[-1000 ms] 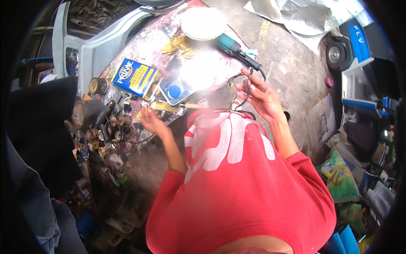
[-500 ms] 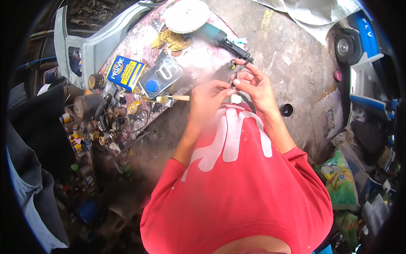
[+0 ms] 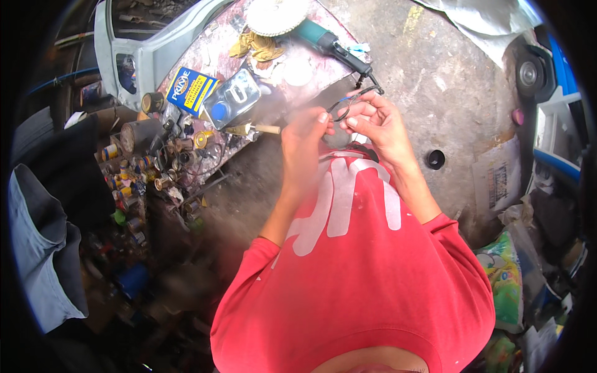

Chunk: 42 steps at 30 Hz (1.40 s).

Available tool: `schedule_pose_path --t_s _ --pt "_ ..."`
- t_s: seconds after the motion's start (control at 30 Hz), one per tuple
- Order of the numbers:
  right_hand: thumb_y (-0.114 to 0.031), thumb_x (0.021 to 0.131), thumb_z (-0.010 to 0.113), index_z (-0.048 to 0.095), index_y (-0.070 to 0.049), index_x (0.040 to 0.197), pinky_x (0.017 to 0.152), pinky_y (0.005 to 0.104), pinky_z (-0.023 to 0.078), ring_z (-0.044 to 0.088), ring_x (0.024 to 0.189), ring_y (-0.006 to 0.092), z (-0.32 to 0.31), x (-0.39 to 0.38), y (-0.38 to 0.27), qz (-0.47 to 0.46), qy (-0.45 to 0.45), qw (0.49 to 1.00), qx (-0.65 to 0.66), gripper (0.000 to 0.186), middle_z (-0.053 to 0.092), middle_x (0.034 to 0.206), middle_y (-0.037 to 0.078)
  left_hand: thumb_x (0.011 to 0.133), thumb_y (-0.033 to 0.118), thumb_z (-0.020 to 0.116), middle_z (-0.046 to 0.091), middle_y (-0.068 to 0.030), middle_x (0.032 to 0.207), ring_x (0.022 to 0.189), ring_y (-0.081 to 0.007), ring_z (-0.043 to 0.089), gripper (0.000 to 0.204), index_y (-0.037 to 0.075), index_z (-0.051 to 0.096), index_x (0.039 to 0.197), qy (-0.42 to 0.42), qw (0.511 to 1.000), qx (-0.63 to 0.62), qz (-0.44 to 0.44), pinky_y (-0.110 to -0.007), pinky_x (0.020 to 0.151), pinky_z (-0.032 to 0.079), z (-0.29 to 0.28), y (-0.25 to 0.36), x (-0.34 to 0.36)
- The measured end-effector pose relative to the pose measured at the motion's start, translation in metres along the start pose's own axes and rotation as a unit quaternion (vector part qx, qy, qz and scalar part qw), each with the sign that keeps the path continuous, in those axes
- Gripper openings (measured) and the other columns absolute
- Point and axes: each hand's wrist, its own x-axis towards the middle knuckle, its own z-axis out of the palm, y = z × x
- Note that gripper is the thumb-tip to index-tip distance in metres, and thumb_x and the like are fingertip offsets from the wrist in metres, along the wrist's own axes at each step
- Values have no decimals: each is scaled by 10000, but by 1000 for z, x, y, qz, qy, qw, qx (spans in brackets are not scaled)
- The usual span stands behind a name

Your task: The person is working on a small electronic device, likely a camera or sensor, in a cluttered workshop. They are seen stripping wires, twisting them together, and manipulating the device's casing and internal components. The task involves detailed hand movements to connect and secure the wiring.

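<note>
Both hands work on a black cord [image 3: 372,81] above my red shirt. My left hand [image 3: 303,140] pinches it with thumb and fingertips, and my right hand [image 3: 382,133] grips it just to the right, fingers curled. The cord runs up to a teal power tool [image 3: 314,34] with a black handle and a white round pad [image 3: 273,13]. The tool lies on the paint-spattered bench [image 3: 217,37], beside a crumpled yellow cloth [image 3: 255,46]. Further left are a blue-and-yellow tin [image 3: 189,93], a clear jug [image 3: 237,94] with a blue cap and a wooden-handled brush [image 3: 266,129].
A pale car body panel [image 3: 112,62] stands at upper left, above clustered cans [image 3: 140,137]. Dark cloths [image 3: 43,248] hang at left. A black cup [image 3: 435,159] sits on the concrete floor [image 3: 410,74]. A wheel [image 3: 528,74], blue-and-white panels and plastic sacks [image 3: 500,276] line the right.
My left hand has moved right and up from the bench's near edge to the cord, beside my right hand. My right hand's fingers have curled round the cord, and both hands now hold it together.
</note>
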Motion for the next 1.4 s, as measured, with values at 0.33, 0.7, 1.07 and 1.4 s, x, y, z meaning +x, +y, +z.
schedule_pose_path --t_s 0.33,0.7,1.07,1.4 --pt "-31 916 677 694 8 1054 728 242 532 644 835 110 5 -3 1 -59 27 989 -132 144 659 939 60 1010 186 556 576 -18 850 753 -86 533 207 -10 621 1025 -40 997 54 48 -242 669 428 1 -2 5" --pt "16 860 694 685 29 1012 793 246 523 646 871 87 8 -17 -4 -66 70 983 -157 152 680 961 40 1033 218 537 576 -10 841 736 -83 538 227 8 612 988 -68 998 -17 4 -232 663 435 -3 -1 -2" --pt "67 786 722 691 -21 1022 772 310 552 686 862 201 34 -23 -8 -293 69 884 -357 253 701 994 101 1081 243 425 481 -1 893 793 -97 476 240 36 543 1049 -123 902 -359 -206 -262 743 423 7 6 -21" --pt "7 716 794 687 -63 888 607 340 504 632 720 235 0 -3 -56 -369 -103 722 -576 214 632 838 64 959 148 651 586 -51 985 792 -117 602 352 10 515 1252 -125 986 -83 -71 -258 677 507 -11 11 -16"
